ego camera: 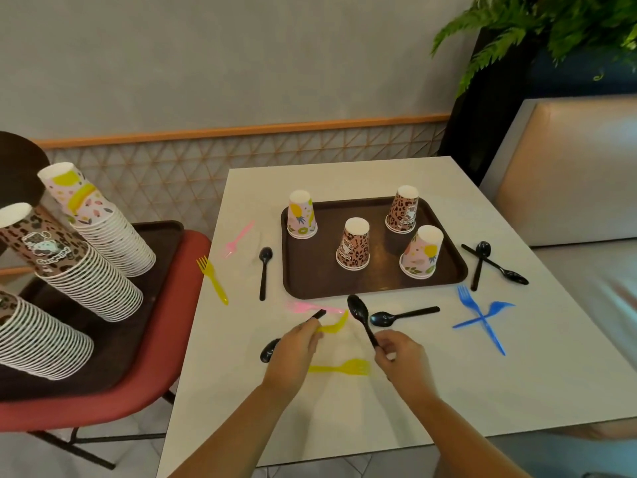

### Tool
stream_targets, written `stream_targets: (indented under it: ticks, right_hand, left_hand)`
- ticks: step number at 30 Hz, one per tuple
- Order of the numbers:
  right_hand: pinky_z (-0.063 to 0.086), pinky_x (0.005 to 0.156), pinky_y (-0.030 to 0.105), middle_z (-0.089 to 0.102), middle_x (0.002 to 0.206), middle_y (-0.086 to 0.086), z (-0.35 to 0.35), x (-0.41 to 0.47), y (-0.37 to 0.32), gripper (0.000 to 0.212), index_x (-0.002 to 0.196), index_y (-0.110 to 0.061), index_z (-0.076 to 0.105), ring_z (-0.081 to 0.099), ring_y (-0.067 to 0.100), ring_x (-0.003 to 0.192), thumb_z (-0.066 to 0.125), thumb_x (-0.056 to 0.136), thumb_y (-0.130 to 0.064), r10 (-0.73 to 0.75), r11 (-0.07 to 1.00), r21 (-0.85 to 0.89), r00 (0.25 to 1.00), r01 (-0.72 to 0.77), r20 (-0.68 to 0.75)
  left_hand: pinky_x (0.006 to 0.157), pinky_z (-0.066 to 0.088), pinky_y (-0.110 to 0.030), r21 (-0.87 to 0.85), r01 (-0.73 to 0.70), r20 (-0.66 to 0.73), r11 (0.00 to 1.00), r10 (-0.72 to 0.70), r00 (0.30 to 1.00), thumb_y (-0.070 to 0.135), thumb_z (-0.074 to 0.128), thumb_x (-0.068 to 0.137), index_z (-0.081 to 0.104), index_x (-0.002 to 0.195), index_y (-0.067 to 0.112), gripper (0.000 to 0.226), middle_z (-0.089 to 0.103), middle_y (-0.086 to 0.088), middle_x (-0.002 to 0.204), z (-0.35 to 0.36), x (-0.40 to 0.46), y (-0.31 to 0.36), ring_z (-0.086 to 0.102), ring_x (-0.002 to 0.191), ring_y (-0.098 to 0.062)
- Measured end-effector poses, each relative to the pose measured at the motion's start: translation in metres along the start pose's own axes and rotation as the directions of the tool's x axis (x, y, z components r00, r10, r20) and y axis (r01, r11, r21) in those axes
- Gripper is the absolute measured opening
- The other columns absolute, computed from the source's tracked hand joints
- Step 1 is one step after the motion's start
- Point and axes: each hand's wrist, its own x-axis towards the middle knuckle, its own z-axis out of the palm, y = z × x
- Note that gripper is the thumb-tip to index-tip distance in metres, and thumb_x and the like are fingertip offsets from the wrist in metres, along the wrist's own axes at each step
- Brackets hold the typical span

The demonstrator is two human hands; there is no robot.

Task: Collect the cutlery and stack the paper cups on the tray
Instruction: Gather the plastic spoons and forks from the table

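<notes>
A brown tray [310, 281] lies on the white table [448, 384] with several upside-down paper cups on it, among them a leopard-print cup [354, 244] and a pink fruit-print cup [421, 252]. My left hand [293, 353] grips a black spoon [267, 350] and a yellow fork [332, 326] together. My right hand [401, 357] holds another black spoon [360, 315] by its handle, bowl raised toward the tray. Loose cutlery lies around the tray: a pink fork [310, 308], a yellow fork [344, 368], a black spoon [400, 315], crossed blue forks [482, 317].
More cutlery lies at the table's left, a pink fork [238, 238], a yellow fork [213, 281] and a black spoon [264, 270], and two crossed black spoons [489, 262] at the right. A red chair [138, 391] on the left carries a tray with tall cup stacks [89, 270]. A bench seat [568, 174] is at right.
</notes>
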Motion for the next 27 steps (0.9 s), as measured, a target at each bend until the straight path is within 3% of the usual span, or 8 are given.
stream_targets:
  ticks: [3, 5, 8, 13, 17, 20, 23, 27]
  right_hand:
    - [0.043, 0.062, 0.003, 0.067, 0.077, -0.004, 0.011, -0.003, -0.026, 0.017, 0.087, -0.019, 0.067, 0.059, -0.001, 0.066, 0.064, 0.08, -0.004, -0.009, 0.989, 0.149, 0.998, 0.001, 0.055]
    - [0.044, 0.062, 0.004, 0.069, 0.077, -0.003, 0.023, -0.006, -0.038, 0.016, 0.088, -0.019, 0.068, 0.06, -0.002, 0.067, 0.064, 0.08, -0.006, -0.035, 0.985, 0.174, 0.995, 0.018, 0.097]
    - [0.044, 0.065, 0.004, 0.068, 0.081, -0.004, 0.035, -0.011, -0.049, 0.015, 0.095, -0.017, 0.069, 0.06, 0.001, 0.071, 0.063, 0.083, -0.011, -0.071, 0.99, 0.133, 0.979, 0.046, 0.191]
    - [0.041, 0.076, 0.007, 0.06, 0.098, -0.005, 0.034, -0.011, -0.03, 0.021, 0.104, -0.02, 0.066, 0.056, 0.006, 0.088, 0.067, 0.083, -0.02, -0.137, 0.982, -0.105, 0.977, 0.155, 0.166]
    - [0.042, 0.092, 0.024, 0.04, 0.119, -0.006, 0.028, -0.01, -0.006, 0.037, 0.118, -0.027, 0.055, 0.039, 0.018, 0.112, 0.066, 0.083, -0.028, -0.053, 0.885, -0.426, 0.949, 0.19, 0.312]
    - [0.044, 0.086, 0.022, 0.044, 0.104, -0.004, 0.033, -0.007, -0.008, 0.018, 0.105, -0.018, 0.061, 0.051, 0.021, 0.104, 0.057, 0.087, -0.013, -0.046, 0.884, -0.425, 0.94, 0.196, 0.338]
    - [0.045, 0.082, 0.022, 0.053, 0.098, 0.0, 0.04, -0.002, -0.017, 0.023, 0.097, -0.016, 0.067, 0.056, 0.02, 0.095, 0.055, 0.085, -0.001, -0.066, 0.912, -0.362, 0.941, 0.192, 0.333]
    - [0.04, 0.085, 0.019, 0.06, 0.107, 0.001, 0.057, 0.005, -0.043, 0.03, 0.105, -0.02, 0.067, 0.053, 0.015, 0.104, 0.053, 0.085, -0.002, -0.231, 0.891, -0.305, 0.915, 0.335, 0.329]
  left_hand:
    - [0.058, 0.032, -0.02, -0.254, 0.154, 0.003, 0.955, -0.159, 0.987, 0.028, 0.042, 0.098, 0.056, 0.09, 0.01, 0.024, 0.059, -0.002, 0.08, -0.003, 0.003, 0.01, 0.053, 0.075, -0.015]
    - [0.055, 0.034, -0.021, -0.493, 0.311, 0.133, 0.813, -0.283, 0.95, 0.035, 0.05, 0.094, 0.053, 0.077, 0.014, 0.027, 0.049, 0.005, 0.064, -0.003, 0.004, 0.014, 0.046, 0.06, -0.013]
    - [0.05, 0.031, -0.019, -0.605, 0.408, 0.26, 0.684, -0.315, 0.913, 0.027, 0.051, 0.094, 0.054, 0.079, 0.011, 0.023, 0.038, 0.003, 0.061, -0.003, 0.002, 0.011, 0.035, 0.054, -0.01]
    - [0.064, 0.04, -0.019, -0.551, 0.333, 0.157, 0.765, -0.297, 0.942, 0.018, 0.035, 0.101, 0.052, 0.089, 0.015, 0.021, 0.062, 0.004, 0.071, -0.012, -0.001, -0.008, 0.05, 0.067, -0.009]
    - [0.049, 0.034, -0.02, -0.57, 0.286, 0.138, 0.77, -0.253, 0.957, 0.016, 0.034, 0.101, 0.043, 0.079, 0.012, 0.024, 0.042, 0.0, 0.059, -0.029, -0.002, -0.023, 0.036, 0.052, -0.013]
    - [0.051, 0.027, -0.025, -0.45, 0.243, 0.191, 0.86, -0.173, 0.966, 0.021, 0.035, 0.101, 0.041, 0.08, 0.014, 0.023, 0.036, 0.002, 0.06, -0.04, 0.001, -0.038, 0.03, 0.052, -0.011]
    - [0.058, 0.032, -0.03, -0.238, 0.143, 0.22, 0.961, -0.09, 0.971, 0.028, 0.034, 0.1, 0.041, 0.083, 0.012, 0.024, 0.043, 0.001, 0.063, -0.048, 0.001, -0.054, 0.037, 0.057, -0.014]
    - [0.075, 0.047, -0.028, -0.191, 0.11, 0.245, 0.975, -0.062, 0.968, 0.024, 0.034, 0.101, 0.049, 0.088, 0.013, 0.023, 0.064, 0.002, 0.087, -0.055, -0.002, -0.064, 0.059, 0.078, -0.016]
